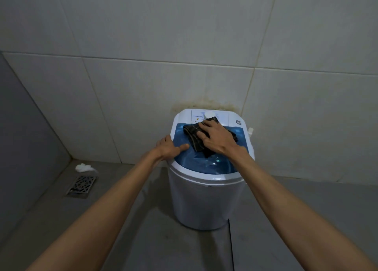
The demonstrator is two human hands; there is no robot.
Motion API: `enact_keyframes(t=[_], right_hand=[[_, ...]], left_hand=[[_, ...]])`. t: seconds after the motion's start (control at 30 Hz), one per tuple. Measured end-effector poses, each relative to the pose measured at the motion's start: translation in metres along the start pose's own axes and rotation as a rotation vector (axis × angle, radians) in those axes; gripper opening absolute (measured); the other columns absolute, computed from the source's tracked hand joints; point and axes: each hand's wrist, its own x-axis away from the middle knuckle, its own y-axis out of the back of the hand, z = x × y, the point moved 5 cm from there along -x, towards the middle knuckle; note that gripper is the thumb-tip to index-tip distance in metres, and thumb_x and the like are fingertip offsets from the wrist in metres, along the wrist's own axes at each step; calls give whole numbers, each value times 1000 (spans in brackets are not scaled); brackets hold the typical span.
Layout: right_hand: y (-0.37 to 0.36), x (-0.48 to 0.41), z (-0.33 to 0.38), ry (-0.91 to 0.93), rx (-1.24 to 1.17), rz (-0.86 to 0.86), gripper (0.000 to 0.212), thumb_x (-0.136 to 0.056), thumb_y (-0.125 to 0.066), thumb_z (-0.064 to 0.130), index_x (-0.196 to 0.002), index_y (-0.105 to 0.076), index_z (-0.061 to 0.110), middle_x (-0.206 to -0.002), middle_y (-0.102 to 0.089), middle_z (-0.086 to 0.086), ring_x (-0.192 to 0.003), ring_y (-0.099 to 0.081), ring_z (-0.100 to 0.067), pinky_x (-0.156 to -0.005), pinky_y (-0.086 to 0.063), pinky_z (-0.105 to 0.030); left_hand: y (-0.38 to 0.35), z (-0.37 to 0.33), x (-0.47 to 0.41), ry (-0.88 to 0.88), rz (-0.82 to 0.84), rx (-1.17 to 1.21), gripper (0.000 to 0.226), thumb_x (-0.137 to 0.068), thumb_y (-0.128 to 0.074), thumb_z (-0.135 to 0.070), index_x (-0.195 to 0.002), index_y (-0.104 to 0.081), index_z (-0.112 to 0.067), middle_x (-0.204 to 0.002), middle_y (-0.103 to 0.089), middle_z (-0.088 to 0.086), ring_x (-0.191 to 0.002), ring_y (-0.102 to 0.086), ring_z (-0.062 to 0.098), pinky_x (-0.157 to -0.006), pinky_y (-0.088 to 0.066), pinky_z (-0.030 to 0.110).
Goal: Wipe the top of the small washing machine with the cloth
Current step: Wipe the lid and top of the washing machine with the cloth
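Observation:
A small white washing machine [206, 201] with a translucent blue lid [212, 164] stands on the floor against the tiled wall. A dark checked cloth [194, 137] lies folded on the lid's rear half. My right hand [218, 137] presses flat on the cloth, fingers spread toward the white dial [210, 114] on the control panel. My left hand [169, 148] grips the machine's left rim, thumb resting on the blue lid.
A metal floor drain [81, 186] lies at the left, with a crumpled white tissue [83, 167] beside it near the wall corner. A brownish stain marks the wall tile [206, 103] behind the machine. Grey floor tiles surround the machine.

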Motion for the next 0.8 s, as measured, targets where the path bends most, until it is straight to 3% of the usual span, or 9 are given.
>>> enact_keyframes(t=[0.1, 0.27, 0.4, 0.57, 0.8], right_hand=[[-5, -5, 4, -27, -20, -36, 55, -100, -40, 38, -144, -41, 5, -152, -39, -13, -140, -33, -29, -117, -22, -38], [-5, -7, 7, 59, -3, -37, 42, -101, -39, 29, -130, -55, 2, -142, -49, -14, -129, -44, -30, -109, -28, -37], [-7, -9, 10, 145, 68, 29, 47, -103, -33, 28, -141, -44, 2, -151, -39, -15, -138, -34, -29, -115, -20, -37], [-13, -13, 17, 212, 74, 57, 48, -105, -29, 27, -148, -36, 7, -157, -32, -9, -145, -25, -23, -119, -10, -34], [-28, -82, 28, 138, 95, 104, 52, -104, -27, 32, -152, -27, 13, -161, -20, -8, -150, -10, -24, -121, -1, -39]], left_hand=[[-2, 4, -2, 0, -10, 5, 145, -35, -47, -100, -146, -33, -8, -147, -45, 15, -133, -47, 34, -108, -43, 49], [-4, 4, 0, -20, -23, 6, 136, -44, -49, -97, -147, -34, -9, -147, -45, 14, -133, -47, 34, -109, -42, 49], [-12, 29, -32, -30, -8, 31, 136, -39, -49, -103, -142, -43, -15, -142, -54, 12, -127, -54, 31, -104, -47, 50], [-4, 1, 3, -27, -15, 7, 116, -65, -54, -83, -148, -27, -6, -150, -39, 16, -136, -42, 35, -111, -39, 50], [-14, 22, -19, -41, -57, 54, 126, -50, -44, -101, -147, -37, -21, -149, -46, 10, -136, -46, 31, -110, -41, 50]])
